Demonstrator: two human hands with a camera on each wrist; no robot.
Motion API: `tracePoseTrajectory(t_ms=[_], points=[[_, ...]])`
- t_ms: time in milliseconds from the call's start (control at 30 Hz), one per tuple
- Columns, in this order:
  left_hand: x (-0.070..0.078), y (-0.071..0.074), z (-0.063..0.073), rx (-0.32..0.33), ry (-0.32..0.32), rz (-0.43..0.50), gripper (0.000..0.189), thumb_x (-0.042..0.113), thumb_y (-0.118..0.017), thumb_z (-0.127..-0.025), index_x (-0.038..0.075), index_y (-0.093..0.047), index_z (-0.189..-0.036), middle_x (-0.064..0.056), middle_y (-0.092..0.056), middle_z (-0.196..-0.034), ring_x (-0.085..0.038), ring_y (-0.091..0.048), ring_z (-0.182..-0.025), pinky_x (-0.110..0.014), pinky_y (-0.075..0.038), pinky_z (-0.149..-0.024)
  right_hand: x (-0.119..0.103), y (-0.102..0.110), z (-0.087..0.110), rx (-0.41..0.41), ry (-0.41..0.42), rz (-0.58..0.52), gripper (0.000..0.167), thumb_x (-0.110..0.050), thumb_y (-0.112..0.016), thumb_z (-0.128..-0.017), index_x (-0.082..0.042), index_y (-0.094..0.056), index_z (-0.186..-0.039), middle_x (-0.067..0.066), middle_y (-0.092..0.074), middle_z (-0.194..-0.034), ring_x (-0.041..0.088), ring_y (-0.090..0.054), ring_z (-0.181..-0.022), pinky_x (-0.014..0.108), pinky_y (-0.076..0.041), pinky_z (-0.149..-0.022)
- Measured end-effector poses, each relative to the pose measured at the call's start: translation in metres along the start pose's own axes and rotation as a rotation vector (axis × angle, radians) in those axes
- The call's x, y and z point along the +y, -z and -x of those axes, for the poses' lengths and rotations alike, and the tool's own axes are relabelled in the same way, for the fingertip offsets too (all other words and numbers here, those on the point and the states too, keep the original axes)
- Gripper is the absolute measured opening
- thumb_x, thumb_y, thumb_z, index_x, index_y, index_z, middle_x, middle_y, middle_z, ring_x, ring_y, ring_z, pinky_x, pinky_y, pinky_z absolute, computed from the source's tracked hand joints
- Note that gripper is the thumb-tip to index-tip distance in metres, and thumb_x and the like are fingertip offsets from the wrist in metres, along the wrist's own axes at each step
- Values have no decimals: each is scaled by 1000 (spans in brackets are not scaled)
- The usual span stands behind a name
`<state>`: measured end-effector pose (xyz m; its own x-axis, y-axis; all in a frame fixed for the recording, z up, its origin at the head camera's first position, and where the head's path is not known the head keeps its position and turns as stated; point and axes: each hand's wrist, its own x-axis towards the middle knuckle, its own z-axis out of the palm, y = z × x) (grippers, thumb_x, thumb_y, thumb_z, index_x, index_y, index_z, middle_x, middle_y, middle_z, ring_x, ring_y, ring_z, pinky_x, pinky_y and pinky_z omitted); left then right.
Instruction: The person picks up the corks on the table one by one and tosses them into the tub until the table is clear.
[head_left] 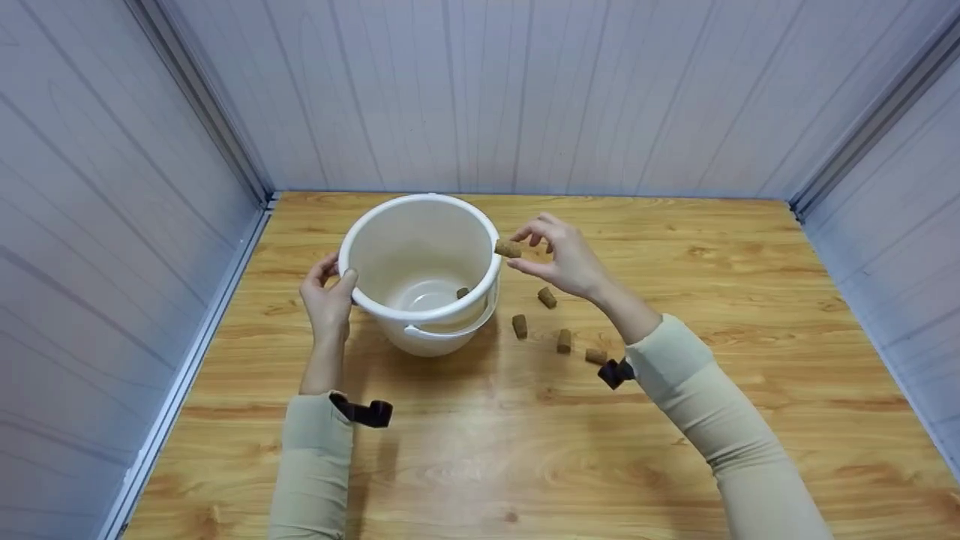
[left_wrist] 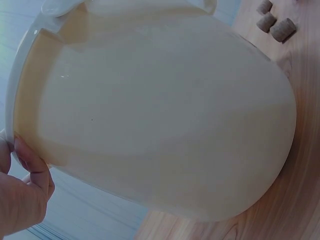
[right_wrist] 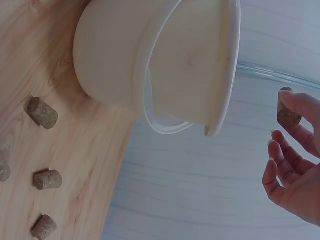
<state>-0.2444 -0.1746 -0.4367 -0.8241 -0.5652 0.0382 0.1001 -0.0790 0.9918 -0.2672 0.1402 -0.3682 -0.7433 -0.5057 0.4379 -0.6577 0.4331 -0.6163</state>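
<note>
A white plastic bucket [head_left: 420,330] stands upright on the wooden table, its handle [head_left: 457,328] hanging down in front. My left hand [head_left: 327,300] grips the bucket's rim on the left side, thumb on the rim. Between thumb and index finger my right hand [head_left: 566,259] pinches a cork stopper [head_left: 508,248], level with the bucket's right rim in the head view. The right wrist view shows this cork [right_wrist: 289,109] apart from the bucket, the other fingers loosely bent. One more cork [head_left: 463,292] lies inside the bucket at the bottom.
Several loose corks lie on the table right of the bucket, among them one cork [head_left: 547,298] below the right hand and another [head_left: 596,356] by the right wrist camera [head_left: 615,373]. Pale panel walls [head_left: 487,97] enclose the table at the back and sides.
</note>
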Motion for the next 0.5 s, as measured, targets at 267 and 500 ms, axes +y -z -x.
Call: tracePoseTrajectory(t_ms=[267,500], points=[[0,-1,0,2,7,7,39,-11,-54,-80,-14,-58,-118,-8,-52,-91,-14,-49,-87,-11,-46,-48,1,-12,-19,-16,-4,-2,23,-9,-75,-84,4,-66,-100,16,-61,-99,32,-55,-88,35,-46,-75],[0,-1,0,1,-5,10,38,-13,-54,-80,-15,-58,-117,-8,-52,-91,-13,-48,-88,-12,-48,-55,-3,-26,-33,-24,-22,0,24,-8,-74,-83,5,-65,-101,16,-61,-99,31,-56,-89,35,-46,-79]])
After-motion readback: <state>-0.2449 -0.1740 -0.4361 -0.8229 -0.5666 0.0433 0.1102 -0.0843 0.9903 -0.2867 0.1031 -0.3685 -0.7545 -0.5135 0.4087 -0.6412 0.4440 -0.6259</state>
